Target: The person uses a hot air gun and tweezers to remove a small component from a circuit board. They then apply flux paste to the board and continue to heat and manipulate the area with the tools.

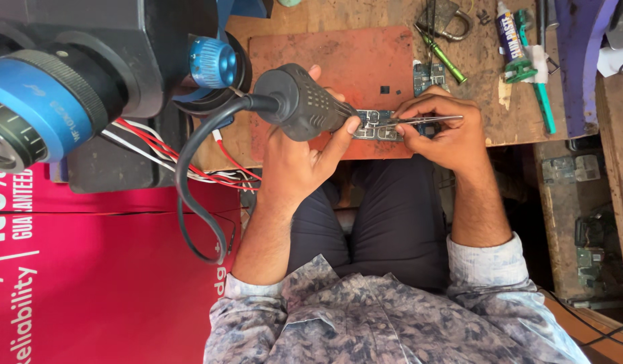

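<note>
Currently, your left hand (294,158) is wrapped around a dark grey ribbed hot-air handle (301,101) with a black cable. Your right hand (441,131) pinches slim silver metal tweezers (419,120). Both tips meet over a small green circuit board (375,126) lying on a reddish-brown rubber mat (352,61), near the table's front edge.

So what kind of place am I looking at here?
Most likely a small electronics repair bench. The left hand holds a corded hot-air handpiece, the right hand holds tweezers over a circuit board, and a microscope stands beside the worn wooden bench.
</note>
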